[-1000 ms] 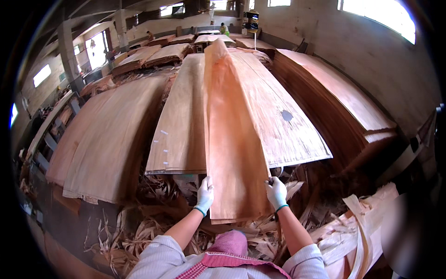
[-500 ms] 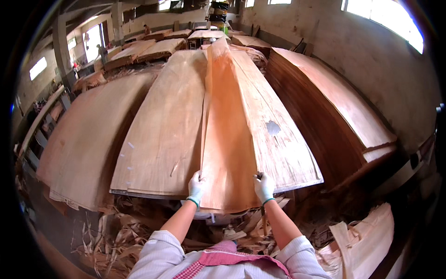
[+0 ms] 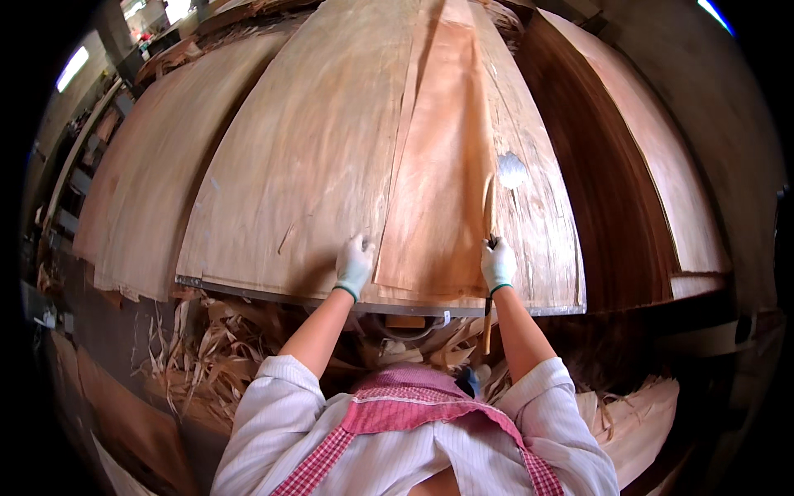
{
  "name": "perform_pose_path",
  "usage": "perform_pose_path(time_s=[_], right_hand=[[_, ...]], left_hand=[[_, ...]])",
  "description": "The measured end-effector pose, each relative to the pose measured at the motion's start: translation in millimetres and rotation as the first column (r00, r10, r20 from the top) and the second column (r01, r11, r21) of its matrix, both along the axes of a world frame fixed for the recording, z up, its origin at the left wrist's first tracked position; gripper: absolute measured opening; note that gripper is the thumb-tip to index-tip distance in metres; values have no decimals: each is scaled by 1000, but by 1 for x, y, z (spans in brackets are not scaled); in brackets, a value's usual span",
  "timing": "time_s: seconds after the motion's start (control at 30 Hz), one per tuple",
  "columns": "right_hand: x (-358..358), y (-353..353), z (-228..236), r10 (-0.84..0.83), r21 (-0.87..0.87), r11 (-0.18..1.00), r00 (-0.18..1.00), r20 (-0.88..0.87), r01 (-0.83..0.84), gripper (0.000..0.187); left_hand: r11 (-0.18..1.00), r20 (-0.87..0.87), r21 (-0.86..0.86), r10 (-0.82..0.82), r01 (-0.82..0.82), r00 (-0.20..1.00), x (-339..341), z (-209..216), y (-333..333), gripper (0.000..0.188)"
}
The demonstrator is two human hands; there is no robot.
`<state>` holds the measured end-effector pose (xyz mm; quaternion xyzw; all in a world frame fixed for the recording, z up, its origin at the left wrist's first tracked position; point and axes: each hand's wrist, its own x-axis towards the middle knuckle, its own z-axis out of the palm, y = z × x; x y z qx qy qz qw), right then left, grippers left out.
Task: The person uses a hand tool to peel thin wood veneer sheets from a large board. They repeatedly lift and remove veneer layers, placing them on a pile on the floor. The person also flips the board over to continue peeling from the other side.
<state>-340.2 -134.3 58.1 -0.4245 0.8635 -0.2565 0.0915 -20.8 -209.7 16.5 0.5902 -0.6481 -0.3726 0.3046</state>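
Note:
A reddish-orange wood veneer strip (image 3: 438, 165) lies lengthwise on a wide stack of pale veneer sheets (image 3: 306, 165), its right side raised in a fold. Just left of the strip's near end, my left hand (image 3: 356, 266), in a white glove with a green cuff, is closed over the pale sheet; nothing shows in its curled fingers. At the strip's right edge my right hand (image 3: 499, 264), gloved alike, is closed round a thin wooden stick (image 3: 487, 331) that sticks out below the hand. Dark material shows at its fingertips. Whether it also pinches the veneer is hidden.
A grey patch (image 3: 512, 170) marks the right part of the stack. Another veneer stack (image 3: 174, 174) stands left, and a tall dark-sided stack (image 3: 595, 165) right. Veneer scraps (image 3: 219, 347) litter the floor below the table's metal edge (image 3: 248, 293). A broken sheet (image 3: 649, 430) lies lower right.
The strip, upright and bowed before, has come down flatter onto the stack. My left hand has left the strip's edge. Both hands appear higher in the view, which has tilted down.

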Motion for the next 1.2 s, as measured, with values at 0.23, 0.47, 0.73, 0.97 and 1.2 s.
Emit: perform_pose_path(time_s=[0.23, 0.47, 0.73, 0.97, 1.2], right_hand=[[-34, 3, -22, 101, 30, 994, 994, 53, -102, 34], [-80, 14, -13, 277, -44, 961, 947, 161, -273, 46], [-98, 0, 48, 485, -363, 874, 579, 655, -322, 42], [-200, 62, 82, 391, -413, 900, 671, 631, -136, 11], [-274, 103, 38, 207, -385, 923, 839, 504, 4, 8]], left_hand=[[975, 496, 64, 155, -214, 854, -58, 40, 56, 37], [917, 482, -171, 396, -360, 782, -72, 3, 57, 19], [935, 170, -352, 11, 51, 985, -267, 147, 122, 15], [974, 207, -77, -193, 212, 959, -250, 134, 189, 33], [409, -493, 751, -173, 518, 853, -244, 25, 215, 66]])
